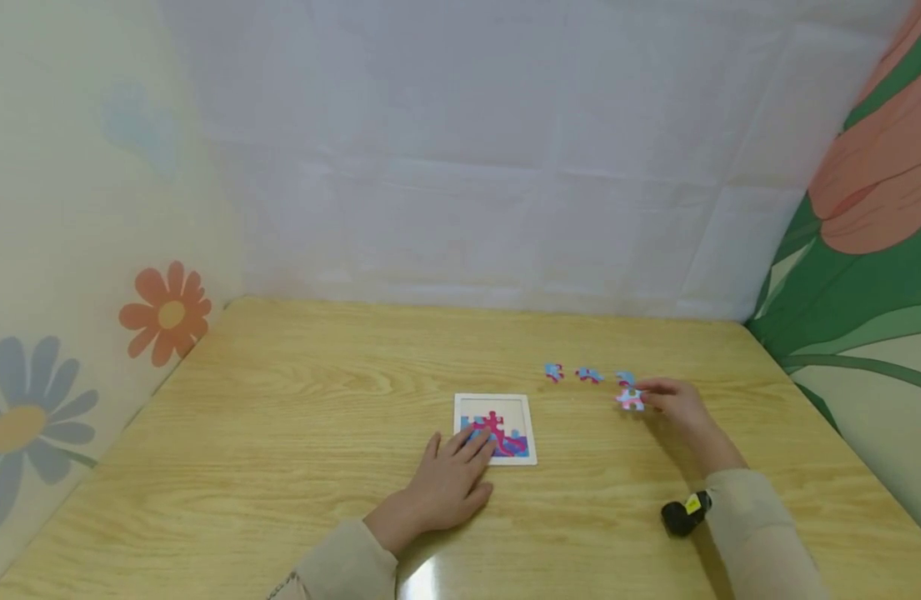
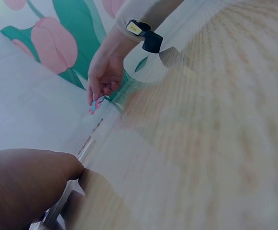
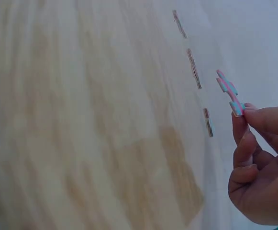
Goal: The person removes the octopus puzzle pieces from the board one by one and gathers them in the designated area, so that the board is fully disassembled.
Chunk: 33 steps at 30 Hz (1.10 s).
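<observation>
Jutting from right hand [image 1: 683,412], puzzle piece [image 1: 631,401]

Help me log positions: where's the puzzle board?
In the head view, the puzzle board lies on the table just right of centre, the left hand touching its lower left and three loose pieces beyond to its right.

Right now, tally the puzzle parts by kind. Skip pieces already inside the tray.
Loose pieces on the table: 3
Held piece, in the right hand: 1
White tray: 1
Total: 5
</observation>
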Available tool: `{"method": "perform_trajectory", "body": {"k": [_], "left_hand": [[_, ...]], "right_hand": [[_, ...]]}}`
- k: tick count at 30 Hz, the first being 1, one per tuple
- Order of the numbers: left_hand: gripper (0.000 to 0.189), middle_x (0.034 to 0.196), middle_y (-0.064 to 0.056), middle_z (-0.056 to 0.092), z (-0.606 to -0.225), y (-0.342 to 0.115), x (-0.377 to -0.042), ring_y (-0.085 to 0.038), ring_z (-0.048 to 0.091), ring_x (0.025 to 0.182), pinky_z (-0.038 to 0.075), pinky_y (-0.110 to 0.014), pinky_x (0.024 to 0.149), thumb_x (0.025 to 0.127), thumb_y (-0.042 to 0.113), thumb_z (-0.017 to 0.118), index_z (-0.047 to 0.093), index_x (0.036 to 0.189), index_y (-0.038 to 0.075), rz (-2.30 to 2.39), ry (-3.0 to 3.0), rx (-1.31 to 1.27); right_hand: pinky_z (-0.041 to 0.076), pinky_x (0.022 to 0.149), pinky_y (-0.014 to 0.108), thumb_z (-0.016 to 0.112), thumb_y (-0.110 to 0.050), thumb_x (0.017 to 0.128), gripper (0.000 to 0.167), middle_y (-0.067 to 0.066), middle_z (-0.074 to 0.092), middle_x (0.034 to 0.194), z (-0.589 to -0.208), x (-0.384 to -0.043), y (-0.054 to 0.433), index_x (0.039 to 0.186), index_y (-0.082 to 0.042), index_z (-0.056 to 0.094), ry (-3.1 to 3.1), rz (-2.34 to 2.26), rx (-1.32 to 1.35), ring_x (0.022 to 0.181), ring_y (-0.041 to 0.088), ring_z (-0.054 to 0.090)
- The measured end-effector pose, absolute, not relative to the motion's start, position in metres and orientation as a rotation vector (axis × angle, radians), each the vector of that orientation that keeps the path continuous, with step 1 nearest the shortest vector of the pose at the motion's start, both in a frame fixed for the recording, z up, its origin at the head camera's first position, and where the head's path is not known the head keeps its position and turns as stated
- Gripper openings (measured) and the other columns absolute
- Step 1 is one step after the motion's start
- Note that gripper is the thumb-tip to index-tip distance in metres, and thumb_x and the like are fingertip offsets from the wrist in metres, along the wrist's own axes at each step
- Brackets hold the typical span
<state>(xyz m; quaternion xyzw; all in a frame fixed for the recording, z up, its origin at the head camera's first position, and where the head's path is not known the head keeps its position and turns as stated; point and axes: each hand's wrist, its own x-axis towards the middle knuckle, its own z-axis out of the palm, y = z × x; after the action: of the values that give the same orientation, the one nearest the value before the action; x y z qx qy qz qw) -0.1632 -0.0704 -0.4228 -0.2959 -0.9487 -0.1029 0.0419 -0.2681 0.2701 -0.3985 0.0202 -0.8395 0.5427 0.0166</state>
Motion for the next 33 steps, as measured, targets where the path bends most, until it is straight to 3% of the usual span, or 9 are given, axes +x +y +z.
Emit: {"method": "perform_trajectory", "body": {"k": [5, 22, 33], "left_hand": [[0.051, 0.136, -0.006, 0.031, -0.423, -0.070, -0.163, -0.029, 0.020, 0.125, 0.014, -0.058, 0.092, 0.088, 0.034, 0.041, 0.038, 0.131, 0.007, -0.318, -2.909, -0.908], [0.052, 0.137, -0.007, 0.029, -0.422, -0.071, -0.163, -0.030, 0.018, 0.125, 0.013, -0.057, 0.093, 0.088, 0.035, 0.041, 0.036, 0.132, 0.006, -0.322, -2.928, -0.913], [0.053, 0.137, -0.007, 0.028, -0.422, -0.071, -0.162, -0.029, 0.019, 0.125, 0.013, -0.057, 0.093, 0.088, 0.036, 0.041, 0.035, 0.132, 0.006, -0.321, -2.931, -0.912]], "right_hand": [[0.039, 0.050, 0.020, 0.055, 0.002, 0.079, 0.028, -0.009, 0.053, 0.065, -0.402, -0.271, 0.277, 0.103, 0.015, 0.051, -2.629, 1.679, 0.015, 0.055, 0.005, 0.045], [0.036, 0.049, 0.021, 0.055, -0.001, 0.080, 0.030, -0.009, 0.049, 0.061, -0.408, -0.276, 0.281, 0.106, 0.013, 0.051, -2.690, 1.640, -0.057, 0.055, 0.005, 0.044], [0.037, 0.050, 0.021, 0.056, 0.001, 0.077, 0.027, -0.008, 0.054, 0.066, -0.412, -0.278, 0.278, 0.100, 0.016, 0.052, -2.670, 1.609, -0.066, 0.055, 0.006, 0.044]]}}
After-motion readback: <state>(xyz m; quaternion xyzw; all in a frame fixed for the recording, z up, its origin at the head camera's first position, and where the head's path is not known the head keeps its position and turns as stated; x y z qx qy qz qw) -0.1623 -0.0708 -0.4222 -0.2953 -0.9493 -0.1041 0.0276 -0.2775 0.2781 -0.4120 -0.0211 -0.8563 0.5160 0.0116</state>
